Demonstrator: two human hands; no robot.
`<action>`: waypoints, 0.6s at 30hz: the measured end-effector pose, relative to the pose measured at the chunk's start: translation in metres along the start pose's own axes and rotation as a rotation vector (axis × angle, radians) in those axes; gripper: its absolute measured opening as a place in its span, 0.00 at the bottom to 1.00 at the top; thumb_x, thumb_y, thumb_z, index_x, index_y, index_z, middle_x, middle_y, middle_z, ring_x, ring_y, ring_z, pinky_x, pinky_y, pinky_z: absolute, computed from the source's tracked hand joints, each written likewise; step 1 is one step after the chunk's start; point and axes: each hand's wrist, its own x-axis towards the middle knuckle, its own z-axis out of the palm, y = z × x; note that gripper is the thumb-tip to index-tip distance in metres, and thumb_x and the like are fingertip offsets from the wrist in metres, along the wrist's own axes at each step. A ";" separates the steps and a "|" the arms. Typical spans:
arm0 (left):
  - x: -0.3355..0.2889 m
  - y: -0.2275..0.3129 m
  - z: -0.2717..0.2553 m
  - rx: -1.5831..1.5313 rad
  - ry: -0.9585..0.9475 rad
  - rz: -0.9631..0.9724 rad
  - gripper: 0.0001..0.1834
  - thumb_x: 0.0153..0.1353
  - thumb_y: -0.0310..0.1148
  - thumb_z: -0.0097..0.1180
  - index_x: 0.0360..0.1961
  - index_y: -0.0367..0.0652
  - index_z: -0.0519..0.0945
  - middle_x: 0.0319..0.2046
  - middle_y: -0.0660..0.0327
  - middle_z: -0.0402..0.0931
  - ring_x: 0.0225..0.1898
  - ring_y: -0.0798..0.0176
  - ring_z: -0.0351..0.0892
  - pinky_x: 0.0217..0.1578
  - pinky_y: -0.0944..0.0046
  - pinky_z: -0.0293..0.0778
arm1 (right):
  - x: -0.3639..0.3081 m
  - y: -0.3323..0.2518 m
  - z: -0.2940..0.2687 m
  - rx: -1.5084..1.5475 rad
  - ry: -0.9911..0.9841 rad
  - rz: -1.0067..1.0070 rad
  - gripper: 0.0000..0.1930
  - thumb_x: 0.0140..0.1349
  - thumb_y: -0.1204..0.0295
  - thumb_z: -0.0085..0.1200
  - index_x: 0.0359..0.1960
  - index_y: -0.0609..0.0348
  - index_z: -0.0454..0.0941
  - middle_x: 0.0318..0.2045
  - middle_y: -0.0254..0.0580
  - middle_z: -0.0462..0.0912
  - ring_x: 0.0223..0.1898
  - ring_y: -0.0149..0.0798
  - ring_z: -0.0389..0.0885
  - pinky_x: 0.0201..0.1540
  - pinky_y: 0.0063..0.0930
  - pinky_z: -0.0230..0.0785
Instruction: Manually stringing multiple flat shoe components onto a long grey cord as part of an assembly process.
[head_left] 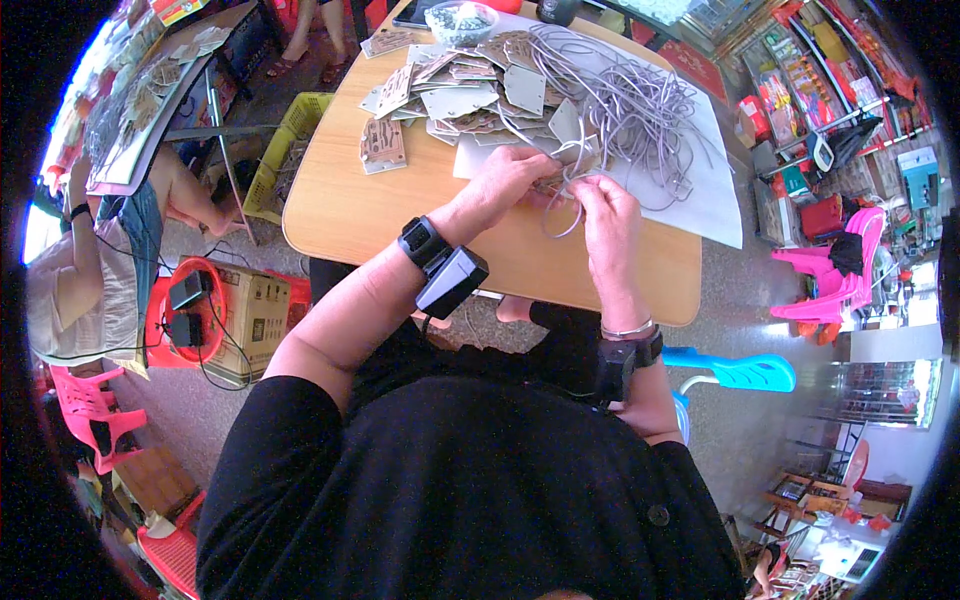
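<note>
Item one, left hand [520, 178]: from my remote post I see its fingers drawn together on a grey cord [566, 175], gap closed, tips partly hidden from me.
Item two, right hand [608, 212]: thumb and forefinger pinched on the same cord, just beside the left; the remaining fingers curl out of my sight.
Item three, the cord itself: held between both hands above the near part of the table [340, 200], a loose loop hanging below the fingers.
Item four, cord tangle [640, 110]: grey, loosely heaped beyond the right hand, mostly on a white sheet [715, 205].
Item five, flat cards [470, 95]: grey and brown, piled beyond the left hand, some overlapping, some tilted; the cord tangle adjoins their right side.
Item six, bowl [462, 22]: at the far edge, small contents too indistinct for me to name.
</note>
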 end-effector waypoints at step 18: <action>0.007 -0.007 -0.001 -0.359 -0.111 0.013 0.14 0.62 0.32 0.45 0.40 0.28 0.72 0.38 0.50 0.76 0.37 0.54 0.80 0.38 0.58 0.81 | -0.011 -0.004 0.000 -0.273 0.151 -0.352 0.04 0.58 0.74 0.53 0.31 0.59 0.72 0.27 0.44 0.76 0.27 0.45 0.77 0.30 0.36 0.69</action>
